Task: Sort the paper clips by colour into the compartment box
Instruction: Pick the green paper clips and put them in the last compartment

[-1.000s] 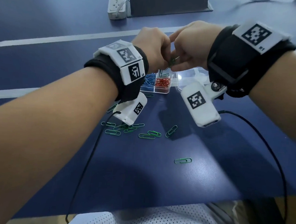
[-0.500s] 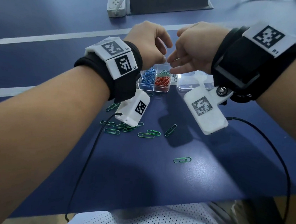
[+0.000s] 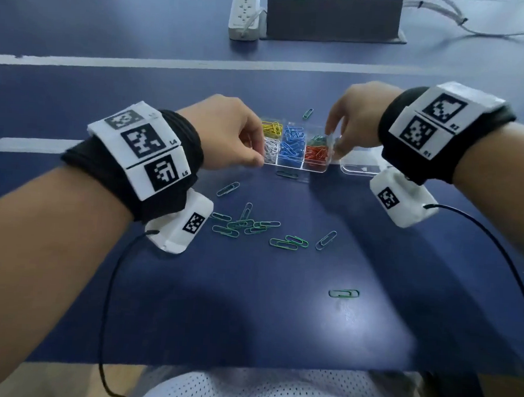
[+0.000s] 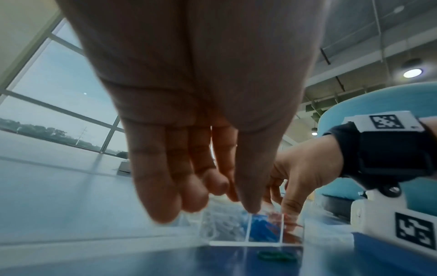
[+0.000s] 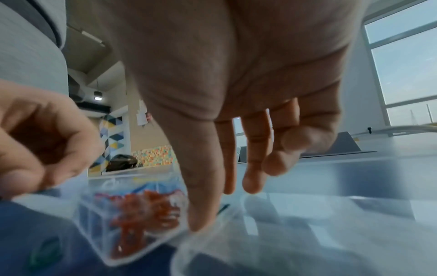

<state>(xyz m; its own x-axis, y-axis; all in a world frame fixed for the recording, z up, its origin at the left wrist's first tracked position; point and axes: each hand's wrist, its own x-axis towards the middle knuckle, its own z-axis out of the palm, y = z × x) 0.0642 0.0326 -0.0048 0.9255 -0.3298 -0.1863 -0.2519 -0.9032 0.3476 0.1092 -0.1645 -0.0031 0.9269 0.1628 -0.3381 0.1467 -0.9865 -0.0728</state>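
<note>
Head view, going left to right with the compartment box [image 3: 295, 166] as the anchor: left hand [image 3: 227, 135] sits at the box's left end, fingers loosely curled with the tips down at the edge by the white clips [image 3: 270, 151]. From the left wrist view the thumb tip lands on the box's top rim; whether it's actually gripping the box, I can't tell. No clip in it that I can see.

Inside the box: yellow clips [image 3: 272, 127] in the far-left cell, white ones in front of them, blue clips [image 3: 292, 145] filling the middle, a few green ones in the far-right cell with red clips [image 3: 317, 155] in front.

Right hand [image 3: 354, 121] is at the box's right end, fingers narrowly spread and pointing down, thumb tip on the wall by the red cell. Looks empty too.

Just right of the box lies the clear lid [image 3: 359, 168]. Loose green clips [image 3: 253, 226] are scattered on the blue table [image 3: 248, 319] in front of the box, with one behind it.
</note>
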